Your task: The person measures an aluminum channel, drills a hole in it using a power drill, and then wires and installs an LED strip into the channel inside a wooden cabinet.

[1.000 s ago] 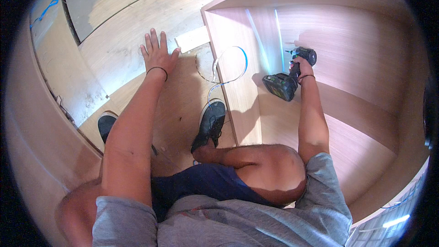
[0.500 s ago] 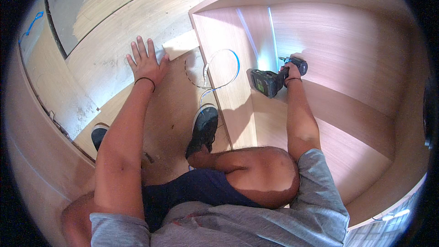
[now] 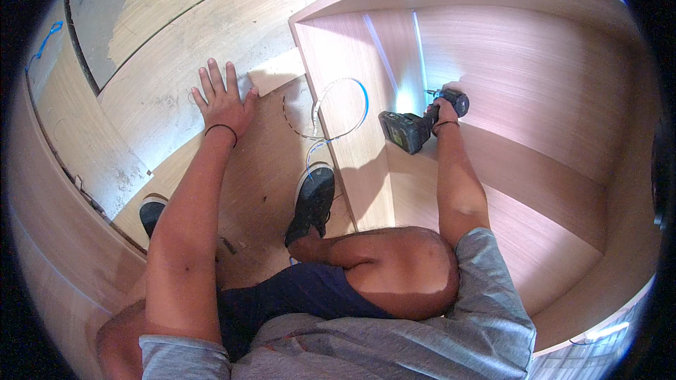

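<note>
Inside the wooden cabinet (image 3: 521,49), my right hand (image 3: 445,110) is wrapped round the grip of a black cordless drill (image 3: 405,131). The drill's battery end points toward the left, and its lit front is close to the inner corner of the cabinet, where a bright glow falls. What the tip touches is too small to tell. My left hand (image 3: 227,109) lies flat with spread fingers on a pale wood panel (image 3: 169,95), beside the edge of a small light board (image 3: 278,70). A dark band circles each wrist.
A looped blue-and-white cable (image 3: 366,102) hangs over the cabinet's near upright panel (image 3: 320,49). My shod foot (image 3: 313,197) rests on the brown board below it. A blue strip (image 3: 46,42) lies at the far left, beside a dark gap between panels.
My right hand and the drill have shifted slightly left, with the drill still in the same corner. The left hand stays spread on the panel, and the view has moved a little.
</note>
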Available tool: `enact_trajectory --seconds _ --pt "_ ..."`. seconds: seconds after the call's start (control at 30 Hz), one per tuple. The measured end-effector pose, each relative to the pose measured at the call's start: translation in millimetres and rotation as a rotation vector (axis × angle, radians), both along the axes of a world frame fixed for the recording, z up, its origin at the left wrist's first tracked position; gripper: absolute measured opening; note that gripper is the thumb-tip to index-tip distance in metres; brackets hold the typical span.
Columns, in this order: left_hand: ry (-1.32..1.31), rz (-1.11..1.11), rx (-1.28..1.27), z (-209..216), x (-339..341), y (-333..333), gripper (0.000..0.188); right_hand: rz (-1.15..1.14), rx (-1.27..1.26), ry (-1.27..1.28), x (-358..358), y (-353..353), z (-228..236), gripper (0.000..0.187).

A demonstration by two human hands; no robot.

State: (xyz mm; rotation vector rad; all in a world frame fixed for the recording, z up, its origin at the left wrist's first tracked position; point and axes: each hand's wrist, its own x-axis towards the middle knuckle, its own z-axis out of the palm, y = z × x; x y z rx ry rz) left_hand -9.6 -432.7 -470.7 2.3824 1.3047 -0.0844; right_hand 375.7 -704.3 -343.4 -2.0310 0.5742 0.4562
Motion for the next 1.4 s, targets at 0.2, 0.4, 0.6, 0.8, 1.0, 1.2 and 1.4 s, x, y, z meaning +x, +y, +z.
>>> enact_trajectory --seconds 0.2,0.4,0.6,0.8,1.0,1.2,1.4 --pt "-0.005 -0.005 0.019 2.3 3.3 -0.9 0.074 -0.017 0.056 0.014 1.6 -4.6 -2.7 0.012" --pt "0.010 0.004 -0.021 3.3 2.0 1.2 0.074 -0.009 0.013 0.015 -1.9 5.1 5.0 0.013" --pt "0.041 -0.008 -0.010 4.7 2.5 1.7 0.074 -0.021 0.014 0.026 -0.6 3.6 4.1 0.013" --pt "0.039 -0.009 -0.044 5.9 1.3 4.1 0.074 0.001 0.020 0.044 7.2 0.1 2.3 0.008" --pt "-0.022 -0.005 -0.029 2.3 -1.5 2.5 0.073 0.002 0.011 0.082 3.1 2.3 4.4 0.008" --pt "0.029 -0.006 -0.074 8.0 0.1 4.7 0.073 0.022 -0.010 0.087 7.5 0.8 1.7 0.009" --pt "0.015 0.000 -0.059 10.3 -0.5 4.6 0.074 -0.015 -0.027 0.084 7.8 2.6 1.6 0.009"
